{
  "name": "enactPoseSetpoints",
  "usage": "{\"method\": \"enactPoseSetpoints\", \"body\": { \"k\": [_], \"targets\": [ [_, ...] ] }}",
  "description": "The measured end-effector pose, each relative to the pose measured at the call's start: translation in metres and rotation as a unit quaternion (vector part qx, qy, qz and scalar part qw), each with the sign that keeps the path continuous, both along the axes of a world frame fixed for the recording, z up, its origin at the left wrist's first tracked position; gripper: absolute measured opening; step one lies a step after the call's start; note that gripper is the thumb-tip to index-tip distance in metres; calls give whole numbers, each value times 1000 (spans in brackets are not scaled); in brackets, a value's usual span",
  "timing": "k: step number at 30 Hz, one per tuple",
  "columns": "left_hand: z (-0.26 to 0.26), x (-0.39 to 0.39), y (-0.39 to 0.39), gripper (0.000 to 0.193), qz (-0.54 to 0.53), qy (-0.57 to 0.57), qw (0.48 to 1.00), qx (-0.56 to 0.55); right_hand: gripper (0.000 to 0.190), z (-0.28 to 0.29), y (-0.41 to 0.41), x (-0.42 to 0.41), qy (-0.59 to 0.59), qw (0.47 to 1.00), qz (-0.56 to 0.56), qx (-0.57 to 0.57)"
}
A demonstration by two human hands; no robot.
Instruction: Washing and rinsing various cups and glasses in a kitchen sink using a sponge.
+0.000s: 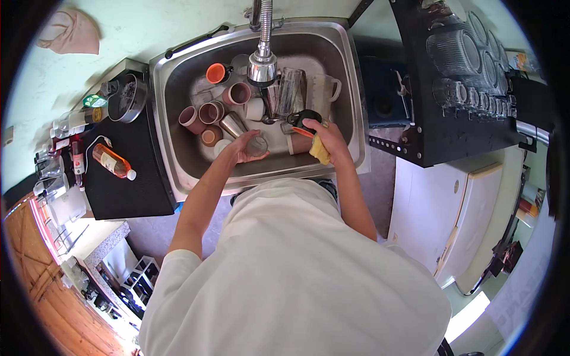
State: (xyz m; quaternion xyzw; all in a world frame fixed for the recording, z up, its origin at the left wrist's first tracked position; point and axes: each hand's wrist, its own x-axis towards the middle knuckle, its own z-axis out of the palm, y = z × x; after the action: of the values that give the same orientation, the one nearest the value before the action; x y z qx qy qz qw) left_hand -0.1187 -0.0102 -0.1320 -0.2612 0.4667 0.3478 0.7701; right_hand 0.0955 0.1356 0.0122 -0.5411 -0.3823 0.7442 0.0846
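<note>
My left hand (242,149) is cupped around a clear drinking glass (257,146), low over the stainless steel sink (178,167). In my right hand (327,138) are a yellow sponge or cloth (319,151) and a black cup with an orange inside (304,116), partly hidden by the fingers. A pinkish cup (299,144) lies on its side just below that hand. Near my left hand rest a metal tumbler (233,124), a brown cup (211,135) and several pinkish cups (237,94). A white cup (254,109) lies behind the glass.
Over the sink hangs a flexible faucet (262,66). Tall clear glasses (291,91) and a clear pitcher (318,91) lie at the basin's right. A black rack (418,133) with glassware stands right; a bottle (111,161) and metal pot (128,98) are on the left counter.
</note>
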Motion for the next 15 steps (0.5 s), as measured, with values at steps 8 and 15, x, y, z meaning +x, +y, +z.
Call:
{"method": "enactPoseSetpoints", "body": {
  "k": [8,15],
  "targets": [
    [-2,3,28,35,62,-8,998,-4,29,1,-4,2,22,999,-35,1],
    [-19,-1,33,31,58,-27,998,25,29,10,-4,-1,27,1000,-7,4]
  ]
}}
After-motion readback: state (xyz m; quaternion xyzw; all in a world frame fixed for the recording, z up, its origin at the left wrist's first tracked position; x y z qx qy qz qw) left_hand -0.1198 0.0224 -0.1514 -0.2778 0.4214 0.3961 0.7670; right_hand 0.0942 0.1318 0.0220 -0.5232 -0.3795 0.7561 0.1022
